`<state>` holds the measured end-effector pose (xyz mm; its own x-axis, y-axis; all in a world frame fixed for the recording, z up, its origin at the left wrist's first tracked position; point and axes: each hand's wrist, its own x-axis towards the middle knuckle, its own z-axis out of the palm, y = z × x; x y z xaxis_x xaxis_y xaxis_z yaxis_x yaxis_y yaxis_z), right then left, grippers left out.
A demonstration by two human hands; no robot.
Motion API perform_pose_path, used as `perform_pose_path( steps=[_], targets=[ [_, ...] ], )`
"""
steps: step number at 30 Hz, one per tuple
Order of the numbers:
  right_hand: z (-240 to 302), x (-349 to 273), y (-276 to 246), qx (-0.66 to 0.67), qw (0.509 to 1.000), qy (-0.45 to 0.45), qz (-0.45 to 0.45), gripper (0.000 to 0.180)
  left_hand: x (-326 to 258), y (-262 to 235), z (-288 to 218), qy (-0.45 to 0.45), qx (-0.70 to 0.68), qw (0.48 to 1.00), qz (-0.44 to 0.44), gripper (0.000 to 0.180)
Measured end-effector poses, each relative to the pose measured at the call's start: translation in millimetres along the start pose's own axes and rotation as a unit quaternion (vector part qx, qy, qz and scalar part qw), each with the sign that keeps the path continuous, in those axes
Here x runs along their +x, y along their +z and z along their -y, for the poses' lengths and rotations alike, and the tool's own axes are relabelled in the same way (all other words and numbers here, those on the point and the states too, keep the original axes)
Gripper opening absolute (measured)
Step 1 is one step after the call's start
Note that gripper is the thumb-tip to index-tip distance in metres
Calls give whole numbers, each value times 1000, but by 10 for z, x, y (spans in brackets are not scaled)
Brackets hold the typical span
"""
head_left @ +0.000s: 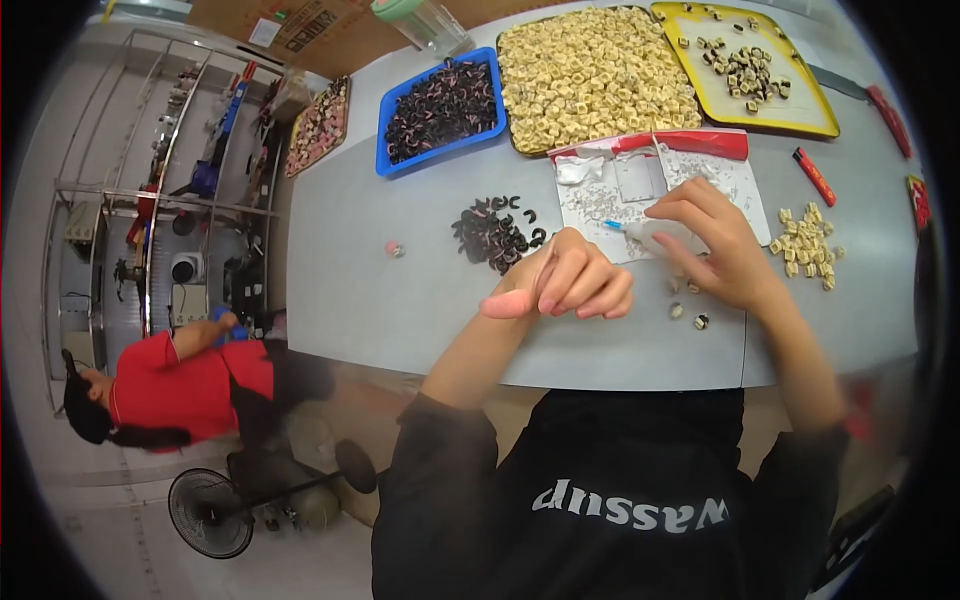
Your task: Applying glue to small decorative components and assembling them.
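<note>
My left hand [575,275] is held over the table, its fingers curled toward the palm and its pink-tipped thumb pointing left. Whatever lies inside those fingers is hidden. A small translucent bottle with a blue tip [615,226] sits between the thumb and fingers of my right hand [715,245], over the white tray [742,200] of tiny pale bits. Behind my left hand is a loose pile of dark curved pieces [490,235]. To the right of my right hand lie several cream block-like pieces [808,245]. Small black-and-white pieces [701,321] rest nearer me.
Along the back stand a blue tray [383,150] of dark curved pieces, a large tray of cream pieces [600,80] and a yellow tray [800,115]. A red marker-like stick [815,178] lies at right. A person in red [180,385] is beyond the table's left, near a fan [210,512].
</note>
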<state>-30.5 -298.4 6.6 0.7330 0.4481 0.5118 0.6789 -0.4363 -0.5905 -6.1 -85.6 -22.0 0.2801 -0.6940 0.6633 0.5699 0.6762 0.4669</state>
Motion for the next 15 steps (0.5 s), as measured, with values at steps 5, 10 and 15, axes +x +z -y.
perform_pose_path(
  steps=[5,10,15],
  targets=[
    [-1,25,19,-2,1000,-8,8,21,44,91,-12,-68,-2,997,34,46],
    [-32,17,9,-9,1000,-9,28,25,42,71,16,-84,-19,996,27,44],
    [-17,46,17,-41,997,-9,62,37,1,75,-52,-109,37,993,-42,41]
  ],
)
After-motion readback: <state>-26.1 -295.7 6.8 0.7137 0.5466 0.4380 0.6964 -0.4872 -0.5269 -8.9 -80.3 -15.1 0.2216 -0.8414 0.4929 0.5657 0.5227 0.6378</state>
